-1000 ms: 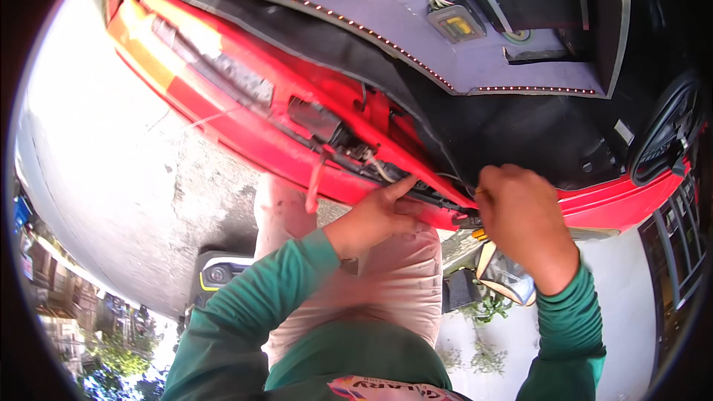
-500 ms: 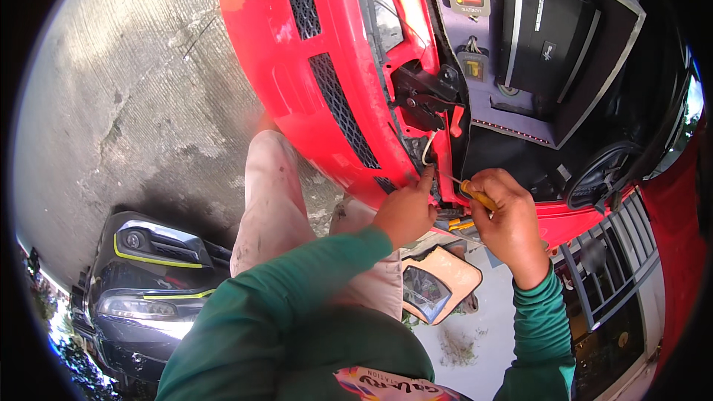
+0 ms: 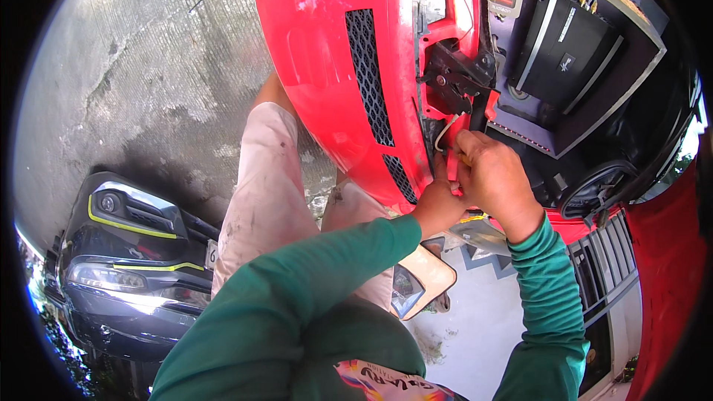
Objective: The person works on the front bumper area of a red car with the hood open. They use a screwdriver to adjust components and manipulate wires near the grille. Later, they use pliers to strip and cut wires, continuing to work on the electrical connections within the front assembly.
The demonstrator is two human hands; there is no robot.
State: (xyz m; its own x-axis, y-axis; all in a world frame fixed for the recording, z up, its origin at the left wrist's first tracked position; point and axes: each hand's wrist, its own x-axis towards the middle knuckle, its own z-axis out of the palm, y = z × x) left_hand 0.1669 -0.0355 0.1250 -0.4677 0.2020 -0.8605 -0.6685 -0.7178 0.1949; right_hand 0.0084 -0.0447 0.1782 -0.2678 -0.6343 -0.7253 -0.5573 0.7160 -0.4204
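Note:
My right hand (image 3: 501, 182) is closed around a screwdriver, whose yellow handle (image 3: 466, 159) shows only a little between the fingers. The fingers hide its shaft. Just left of it and touching close by, my left hand (image 3: 440, 204) has its index finger stretched up to the lower end of a pale cable (image 3: 445, 134). The other fingers are curled, and what they grip, if anything, is hidden. The cable curves down from a black latch (image 3: 449, 83) with a red lever (image 3: 492, 105). Both hands work at the inner edge of a red car bumper (image 3: 319, 59).
A grey box (image 3: 553, 141) holding a black amplifier (image 3: 568, 52) sits in the opening to the right. A dark car (image 3: 134, 275) stands at lower left on the concrete floor (image 3: 163, 67). A tan-edged panel (image 3: 431, 275) lies below my hands; a metal railing (image 3: 605, 275) is at right.
My right hand has moved up and left to meet my left hand, and the screwdriver's shaft is now hidden. The view has shifted, placing the car further right.

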